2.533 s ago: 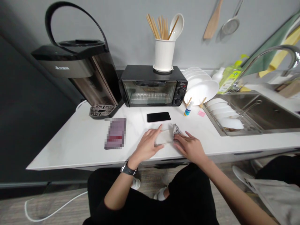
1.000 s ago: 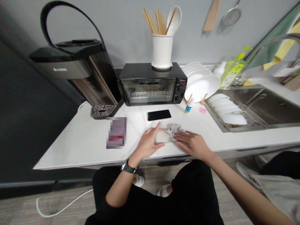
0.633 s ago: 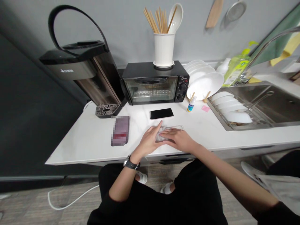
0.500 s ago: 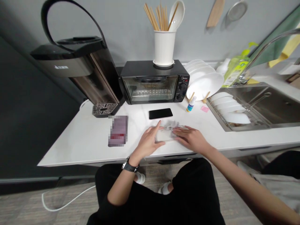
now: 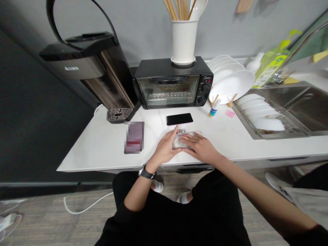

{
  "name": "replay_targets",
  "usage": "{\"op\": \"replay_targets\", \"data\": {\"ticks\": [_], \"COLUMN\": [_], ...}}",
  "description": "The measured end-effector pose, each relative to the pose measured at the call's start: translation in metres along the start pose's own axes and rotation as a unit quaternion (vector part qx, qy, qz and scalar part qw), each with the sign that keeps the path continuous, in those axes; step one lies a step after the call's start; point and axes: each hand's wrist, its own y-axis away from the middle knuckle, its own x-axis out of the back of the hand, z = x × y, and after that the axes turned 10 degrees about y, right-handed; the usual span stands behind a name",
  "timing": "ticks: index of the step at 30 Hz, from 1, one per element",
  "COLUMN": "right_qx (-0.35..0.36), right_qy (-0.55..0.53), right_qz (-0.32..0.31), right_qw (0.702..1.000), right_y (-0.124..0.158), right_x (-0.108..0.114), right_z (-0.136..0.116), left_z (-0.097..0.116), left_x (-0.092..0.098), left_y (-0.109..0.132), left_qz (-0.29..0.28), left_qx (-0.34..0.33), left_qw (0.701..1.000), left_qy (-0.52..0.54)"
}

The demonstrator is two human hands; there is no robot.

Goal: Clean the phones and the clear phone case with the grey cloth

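A clear, thin, flat rectangular item (image 5: 176, 143) with a crumpled look lies on the white counter near its front edge; its exact kind is hard to make out. My left hand (image 5: 165, 147) grips its left end, thumb at the near side and fingers at the far side. Flat across its top rests my right hand (image 5: 202, 147), fingers stretched out and covering much of it. Just beyond both hands is a black-screened phone (image 5: 179, 119).
A blurred-out purple item (image 5: 135, 135) lies left on the counter (image 5: 89, 150). Behind stand a water dispenser (image 5: 102, 78), a toaster oven (image 5: 169, 90), and racked plates (image 5: 232, 87). A small bottle (image 5: 214, 109) and pink slip (image 5: 230, 113) are right, before the sink (image 5: 302, 102).
My right hand has slid left over the clear item, closer to my left hand. My left hand keeps its hold. The whole view has shifted slightly.
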Motion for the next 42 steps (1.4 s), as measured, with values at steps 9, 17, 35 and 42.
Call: {"op": "replay_targets", "data": {"ticks": [9, 17, 35, 42], "right_qx": [-0.142, -0.390, -0.079, -0.035], "right_qy": [-0.052, -0.368, -0.085, 0.003], "right_qz": [0.080, 0.293, 0.197, 0.138], "right_qw": [0.985, 0.792, 0.973, 0.990], "right_y": [0.065, 0.055, -0.003, 0.004], "right_x": [0.004, 0.005, -0.019, -0.014], "right_z": [0.024, 0.054, -0.042, -0.023], "left_z": [0.008, -0.002, -0.005, -0.005], "left_x": [-0.008, -0.010, -0.010, -0.009], "left_y": [-0.004, -0.001, 0.004, 0.006], "left_qz": [-0.003, 0.078, 0.089, 0.085], "left_qx": [0.013, 0.026, 0.044, 0.042], "left_qw": [0.995, 0.996, 0.993, 0.993], "left_qy": [-0.102, 0.020, 0.067, 0.068]}}
